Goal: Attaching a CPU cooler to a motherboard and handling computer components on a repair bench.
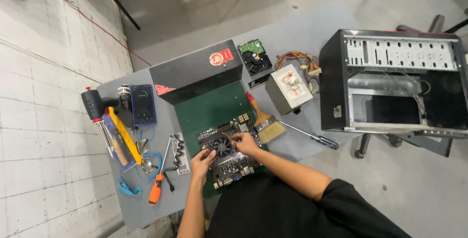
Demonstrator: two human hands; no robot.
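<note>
A dark motherboard (229,162) lies on a green mat (214,109) at the near edge of a grey table. A round black cooler fan (223,146) sits on the board. My left hand (203,161) rests on the board's left edge beside the fan. My right hand (245,143) is at the fan's right side, fingers pinched around a thin wire or small part near it. What the fingers hold is too small to make out.
A paint brush (263,120), a long screwdriver (312,136), a power supply (289,88) with cables, a hard drive (251,48) and a black box (197,70) lie behind the board. An open computer case (395,79) stands right. A phone (143,104), orange screwdriver (156,188) and tools lie left.
</note>
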